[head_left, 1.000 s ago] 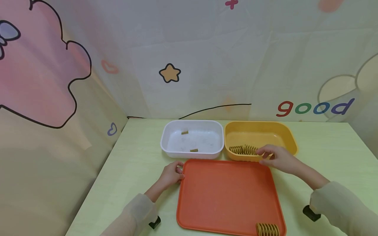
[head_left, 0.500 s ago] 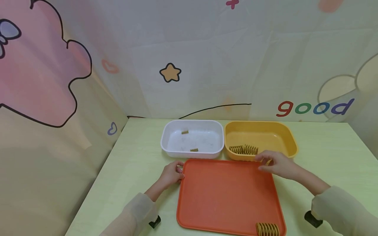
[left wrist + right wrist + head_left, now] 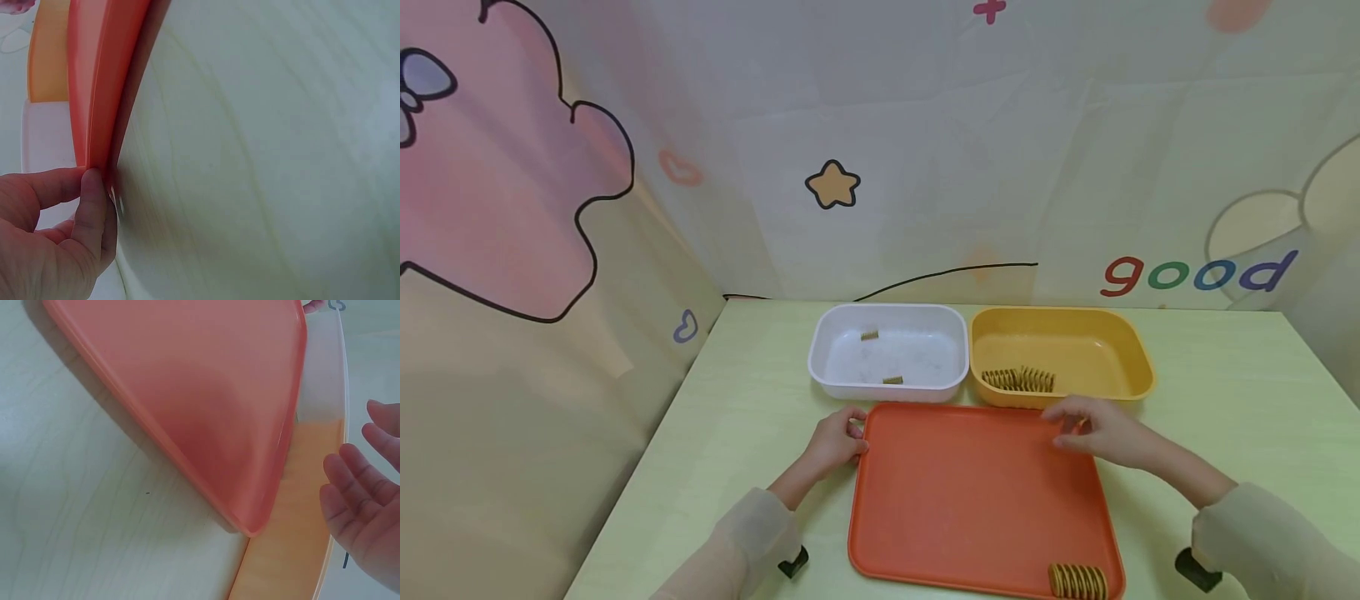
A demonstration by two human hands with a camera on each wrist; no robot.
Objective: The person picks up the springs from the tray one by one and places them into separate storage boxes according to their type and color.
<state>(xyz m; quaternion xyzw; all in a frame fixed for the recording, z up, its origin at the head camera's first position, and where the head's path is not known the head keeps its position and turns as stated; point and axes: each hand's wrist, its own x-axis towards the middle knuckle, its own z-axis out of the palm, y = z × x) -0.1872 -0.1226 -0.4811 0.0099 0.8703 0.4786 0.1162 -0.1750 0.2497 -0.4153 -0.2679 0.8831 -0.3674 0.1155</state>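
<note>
My left hand (image 3: pixel 835 439) pinches the rim of a red-orange tray (image 3: pixel 970 500) near its far left corner. The left wrist view shows the thumb and fingers (image 3: pixel 92 206) meeting on that tray edge. Over the far right corner hovers my right hand (image 3: pixel 1097 432), fingers loosely bent and holding nothing; in the right wrist view its fingers (image 3: pixel 359 481) are apart from the tray. A large brass-coloured coil spring (image 3: pixel 1078 581) lies in the tray's near right corner. Similar coil springs (image 3: pixel 1018 380) lie in the yellow bin (image 3: pixel 1142 367) behind the tray.
Left of the yellow bin and touching it stands a white bin (image 3: pixel 816 367) with two small springs (image 3: pixel 892 380) in it. Both bins sit just behind the tray on the pale wood-grain table (image 3: pixel 700 467). A printed cloth (image 3: pixel 925 167) hangs behind.
My right hand has come down and back from the yellow bin's front rim to over the tray's far right corner. The left hand keeps its grip on the tray edge.
</note>
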